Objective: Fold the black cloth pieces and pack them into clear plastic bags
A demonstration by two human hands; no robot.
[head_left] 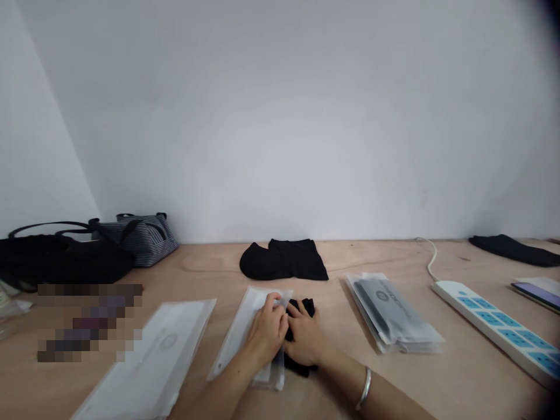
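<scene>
A frosted zip bag [238, 326] lies in front of me on the table. My left hand [268, 328] is over its right side, closed with curled fingers at the bag's edge. Just beside it, my right hand [304, 335] lies with fingers spread on a folded black cloth [301, 370], pressing it down by the bag. Part of the cloth is hidden under both hands. A silver bangle [364, 388] circles my right wrist. Beyond my hands a black fabric piece [284, 260], with one rounded end, rests flat near the wall.
More frosted bags [149, 356] lie to the left. Filled bags with a printed logo [396, 312] are stacked to the right. Further right are a white power strip [499, 329], a phone [538, 293] and dark cloth [514, 249]. A striped bag [142, 239] stands back left.
</scene>
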